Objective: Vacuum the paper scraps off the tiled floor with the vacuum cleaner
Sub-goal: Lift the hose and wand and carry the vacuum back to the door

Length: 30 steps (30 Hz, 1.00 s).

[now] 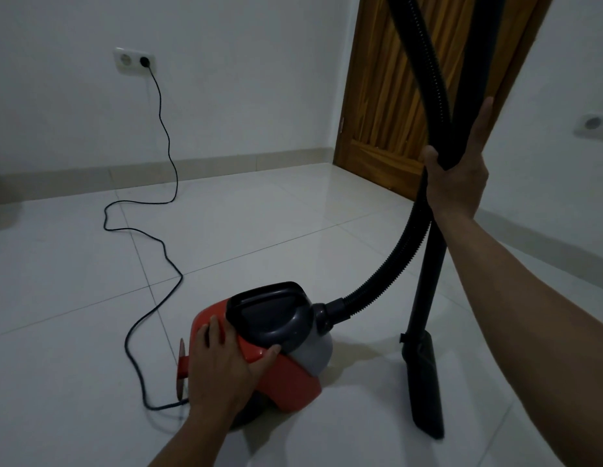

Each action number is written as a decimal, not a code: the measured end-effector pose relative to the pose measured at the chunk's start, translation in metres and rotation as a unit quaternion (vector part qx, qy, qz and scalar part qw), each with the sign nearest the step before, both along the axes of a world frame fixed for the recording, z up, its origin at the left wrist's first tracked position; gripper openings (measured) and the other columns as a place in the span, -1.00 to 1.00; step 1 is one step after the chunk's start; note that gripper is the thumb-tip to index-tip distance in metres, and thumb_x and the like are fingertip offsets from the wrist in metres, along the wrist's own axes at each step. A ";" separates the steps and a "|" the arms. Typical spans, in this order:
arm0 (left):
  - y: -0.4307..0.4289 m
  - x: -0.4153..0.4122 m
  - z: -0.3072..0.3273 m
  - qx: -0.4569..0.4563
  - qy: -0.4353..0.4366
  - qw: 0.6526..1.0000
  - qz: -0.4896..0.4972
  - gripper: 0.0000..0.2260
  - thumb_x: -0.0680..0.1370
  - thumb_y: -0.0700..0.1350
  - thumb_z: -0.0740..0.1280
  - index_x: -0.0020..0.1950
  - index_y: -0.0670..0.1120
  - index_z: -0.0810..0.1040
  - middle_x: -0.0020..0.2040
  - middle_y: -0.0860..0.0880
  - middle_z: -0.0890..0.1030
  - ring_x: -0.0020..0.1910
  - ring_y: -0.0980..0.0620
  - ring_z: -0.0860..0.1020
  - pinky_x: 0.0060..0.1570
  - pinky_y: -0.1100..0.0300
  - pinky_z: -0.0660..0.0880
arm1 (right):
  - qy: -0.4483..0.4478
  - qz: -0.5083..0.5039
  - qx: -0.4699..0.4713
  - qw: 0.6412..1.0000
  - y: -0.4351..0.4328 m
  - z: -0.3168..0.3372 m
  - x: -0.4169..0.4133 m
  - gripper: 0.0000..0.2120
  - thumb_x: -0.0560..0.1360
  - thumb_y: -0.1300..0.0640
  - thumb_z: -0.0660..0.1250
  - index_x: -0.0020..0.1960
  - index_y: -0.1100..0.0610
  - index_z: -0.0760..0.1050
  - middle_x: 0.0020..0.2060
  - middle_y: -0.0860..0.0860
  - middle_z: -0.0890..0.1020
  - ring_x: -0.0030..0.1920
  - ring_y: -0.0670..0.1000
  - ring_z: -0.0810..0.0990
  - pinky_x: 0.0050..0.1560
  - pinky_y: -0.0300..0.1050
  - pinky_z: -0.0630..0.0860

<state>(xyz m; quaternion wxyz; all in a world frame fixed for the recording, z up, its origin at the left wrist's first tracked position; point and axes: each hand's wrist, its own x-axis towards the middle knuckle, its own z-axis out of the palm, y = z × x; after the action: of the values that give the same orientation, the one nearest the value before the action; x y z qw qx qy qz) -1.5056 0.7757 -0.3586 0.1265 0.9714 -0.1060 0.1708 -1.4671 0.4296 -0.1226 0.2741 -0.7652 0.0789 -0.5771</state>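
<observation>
your left hand (222,365) lies spread on the red and grey canister vacuum cleaner (286,369); your right hand (458,178) grips the black ribbed hose (389,267) and black rigid wand (427,281). the black power cord (181,279) loops just left of your left fingers: dragging could snag it. the wooden door (387,96) crowds your right fingers; white tiled floor (259,214) opens leftward. no paper scraps show.

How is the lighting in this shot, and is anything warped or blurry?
Head view: dim, bluish light throughout; a soft glare patch on the floor before the door; wide-angle warp bows the skirting and tilts the door; a blurred dark smudge at the left edge; the hose looks soft near the top.
</observation>
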 end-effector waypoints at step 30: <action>0.004 0.008 -0.020 -0.123 0.056 0.991 0.014 0.08 0.27 0.63 0.05 0.57 -0.08 0.20 0.48 -0.12 0.36 0.50 -0.13 0.26 0.48 -0.19 0.13 | -0.009 0.006 -0.018 1.000 -0.006 -0.001 0.001 -0.24 0.61 -0.06 0.29 0.63 -0.01 -0.09 0.29 -0.35 0.32 0.18 -0.06 0.56 0.22 -0.08 0.55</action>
<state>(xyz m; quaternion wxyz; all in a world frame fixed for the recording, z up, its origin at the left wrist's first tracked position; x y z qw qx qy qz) -1.4975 0.7800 -0.3783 0.2489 0.9577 -0.0636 0.1300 -1.4662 0.4235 -0.1239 0.2645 -0.7652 0.0620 -0.5837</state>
